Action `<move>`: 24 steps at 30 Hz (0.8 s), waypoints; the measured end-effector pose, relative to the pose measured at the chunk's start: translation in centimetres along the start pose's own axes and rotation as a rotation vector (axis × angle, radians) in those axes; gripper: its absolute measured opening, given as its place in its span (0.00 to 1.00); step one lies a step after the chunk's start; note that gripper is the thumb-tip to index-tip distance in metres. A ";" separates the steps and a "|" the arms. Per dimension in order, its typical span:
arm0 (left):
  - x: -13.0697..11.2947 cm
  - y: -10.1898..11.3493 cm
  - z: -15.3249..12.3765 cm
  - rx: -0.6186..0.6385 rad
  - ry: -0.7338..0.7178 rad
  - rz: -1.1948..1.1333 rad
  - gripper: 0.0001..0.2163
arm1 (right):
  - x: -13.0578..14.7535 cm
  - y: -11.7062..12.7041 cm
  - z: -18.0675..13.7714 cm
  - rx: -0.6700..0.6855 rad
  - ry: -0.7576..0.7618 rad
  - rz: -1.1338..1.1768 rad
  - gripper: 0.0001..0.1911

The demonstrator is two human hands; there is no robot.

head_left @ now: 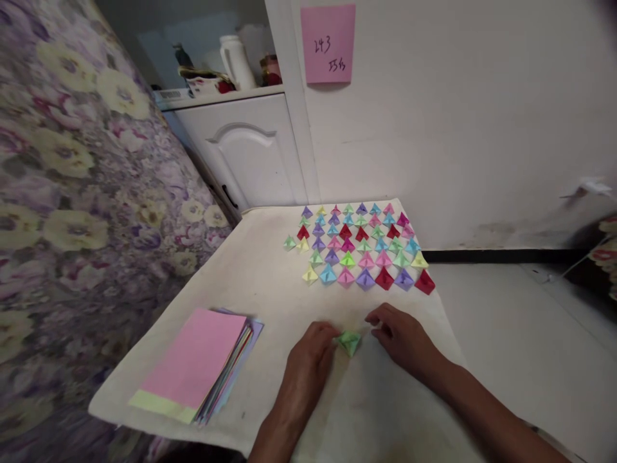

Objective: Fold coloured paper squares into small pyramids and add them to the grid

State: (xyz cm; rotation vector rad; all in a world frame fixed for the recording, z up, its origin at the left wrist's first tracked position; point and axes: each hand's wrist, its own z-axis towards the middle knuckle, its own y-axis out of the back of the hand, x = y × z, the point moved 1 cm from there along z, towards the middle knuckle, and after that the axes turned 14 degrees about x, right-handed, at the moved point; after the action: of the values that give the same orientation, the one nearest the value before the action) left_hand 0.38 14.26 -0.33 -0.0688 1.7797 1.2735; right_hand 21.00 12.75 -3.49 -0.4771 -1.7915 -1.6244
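A small folded green paper piece [349, 343] is at the front middle of the table, between my two hands. My left hand [312, 354] pinches its left corner between thumb and fingers. To the right of the paper, my right hand [396, 331] is held apart from it, fingers curved with a gap between thumb and forefinger and nothing in them. Beyond the hands stand several rows of like folded papers in red, blue, purple, pink, green and yellow, among them a dark red one [425, 281] at the near right corner.
A stack of coloured paper sheets [193, 357], pink on top, lies at the table's left. The cream-covered table [231, 276] meets a white wall and a cabinet [245, 151]. A floral curtain [96, 193] hangs along the left. A pink note [328, 45] is on the wall.
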 end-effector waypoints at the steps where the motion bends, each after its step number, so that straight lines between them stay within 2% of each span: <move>1: 0.0 -0.1 0.0 -0.001 -0.005 0.014 0.14 | -0.1 0.1 0.0 -0.003 -0.005 -0.006 0.10; 11: 0.3 -0.6 0.4 0.043 -0.014 0.155 0.11 | -0.5 0.3 -0.1 -0.003 -0.045 -0.022 0.10; 18: 0.1 -0.8 0.7 0.080 0.057 0.316 0.10 | -0.6 0.1 0.1 0.029 -0.063 -0.023 0.10; 24: 0.2 -0.6 0.8 0.079 0.081 0.336 0.09 | -0.9 -0.2 0.1 0.042 -0.068 -0.024 0.10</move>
State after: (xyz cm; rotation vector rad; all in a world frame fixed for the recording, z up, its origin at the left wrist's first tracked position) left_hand 1.12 14.70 -0.97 0.2360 1.9671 1.4486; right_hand 21.42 12.99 -4.26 -0.4989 -1.8848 -1.6012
